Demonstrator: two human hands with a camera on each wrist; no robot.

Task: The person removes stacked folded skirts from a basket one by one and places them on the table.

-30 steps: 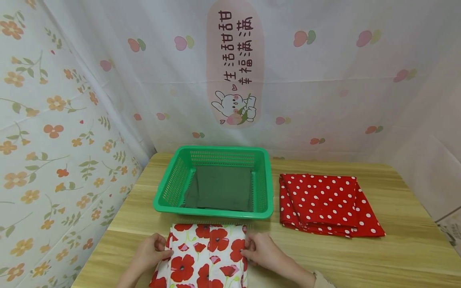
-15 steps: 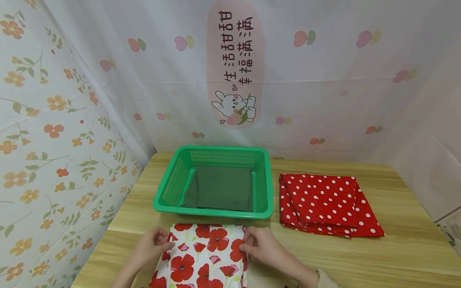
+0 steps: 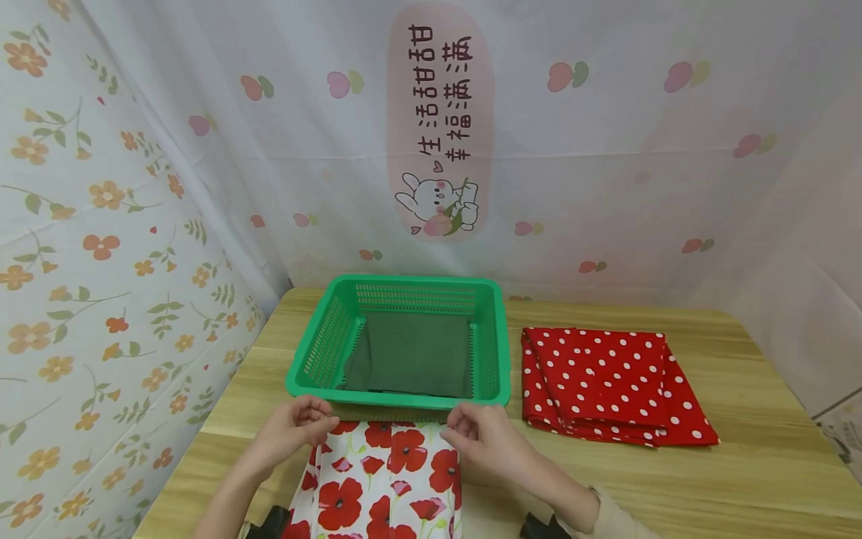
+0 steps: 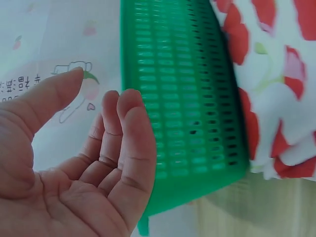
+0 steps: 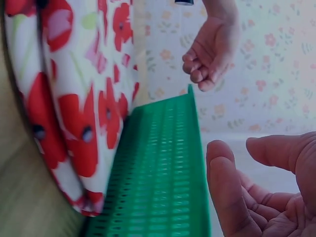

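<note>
A folded white cloth with red poppies (image 3: 370,479) lies on the table in front of the green basket (image 3: 431,281). My left hand (image 3: 296,430) is raised above the cloth's far left corner, near the basket's front rim. In the left wrist view, that hand (image 4: 94,168) has its thumb apart from loosely bent fingers, and nothing sits between them. Over the far right corner hovers my right hand (image 3: 481,434). Its thumb and fingers are likewise apart and hold nothing in the right wrist view (image 5: 261,192). Inside the basket lies a folded dark green cloth (image 3: 420,352).
To the basket's right, a folded red cloth with white dots (image 3: 606,382) lies on the wooden table (image 3: 673,486). A printed white curtain (image 3: 606,187) hangs behind the table, and a flowered one (image 3: 101,299) hangs at the left.
Both hands have let go of the poppy cloth's side edges and moved up and forward toward the basket's front rim. The cloths and basket stay in place.
</note>
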